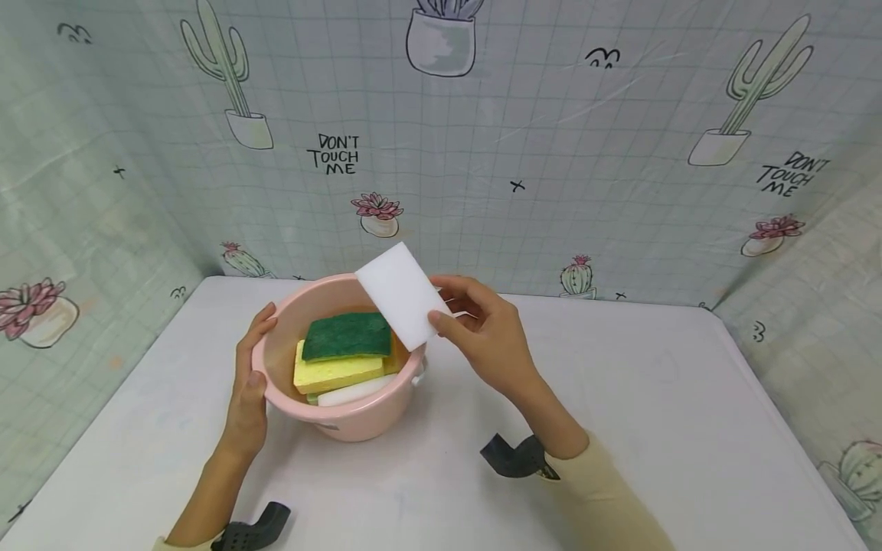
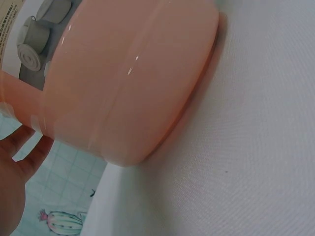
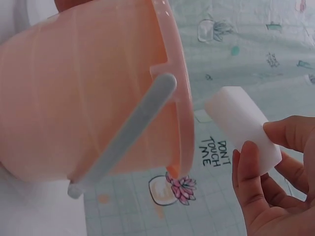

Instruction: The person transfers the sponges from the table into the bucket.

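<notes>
My right hand [image 1: 485, 329] pinches a white melamine sponge [image 1: 403, 295] between thumb and fingers. The sponge is tilted and overlaps the right part of the rim of a pink bucket [image 1: 351, 421] in the head view. From the right wrist, the sponge [image 3: 241, 118] shows beyond the bucket's mouth. On the bucket's left side, my left hand [image 1: 248, 394] holds the rim, thumb towards me and fingers further back. Inside lie a yellow sponge [image 1: 338, 375] with a green scouring layer [image 1: 347, 337] and another white sponge [image 1: 354, 391], partly hidden by the wall.
The bucket stands on a white table [image 1: 620, 383]. A grey handle [image 3: 128, 130] hangs down its right side. Behind the table rises a patterned curtain [image 1: 482, 153] with cactus drawings, which also covers both sides. A printed label [image 2: 37, 44] is on the bucket.
</notes>
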Demonstrator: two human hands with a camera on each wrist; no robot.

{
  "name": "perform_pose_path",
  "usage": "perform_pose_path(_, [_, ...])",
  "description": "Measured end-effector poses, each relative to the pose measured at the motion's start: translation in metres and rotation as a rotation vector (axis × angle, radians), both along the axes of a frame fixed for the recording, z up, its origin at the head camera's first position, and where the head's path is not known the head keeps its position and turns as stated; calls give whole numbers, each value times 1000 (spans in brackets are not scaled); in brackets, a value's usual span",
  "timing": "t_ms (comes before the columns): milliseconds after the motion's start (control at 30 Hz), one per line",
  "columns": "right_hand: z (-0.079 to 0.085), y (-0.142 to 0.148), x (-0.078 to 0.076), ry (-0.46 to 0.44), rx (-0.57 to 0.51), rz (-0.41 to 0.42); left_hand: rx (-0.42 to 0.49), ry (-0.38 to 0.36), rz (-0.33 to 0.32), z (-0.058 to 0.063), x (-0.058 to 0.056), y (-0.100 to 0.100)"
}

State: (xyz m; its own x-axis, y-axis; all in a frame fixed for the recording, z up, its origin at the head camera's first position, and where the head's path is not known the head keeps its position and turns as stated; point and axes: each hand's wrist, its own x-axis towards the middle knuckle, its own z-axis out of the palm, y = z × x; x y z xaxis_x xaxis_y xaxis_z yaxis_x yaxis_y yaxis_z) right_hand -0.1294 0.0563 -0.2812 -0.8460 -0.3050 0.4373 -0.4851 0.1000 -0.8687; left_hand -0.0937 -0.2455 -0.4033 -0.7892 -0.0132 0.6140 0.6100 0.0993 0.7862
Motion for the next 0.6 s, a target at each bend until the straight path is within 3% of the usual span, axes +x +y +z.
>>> perform_pose_path(267, [-23, -13, -11, 55, 45, 61, -14, -15, 3, 1, 0, -1])
perform_pose_path(600, [-30, -28, -10, 200, 135, 151, -30, -46, 21, 4, 2, -1])
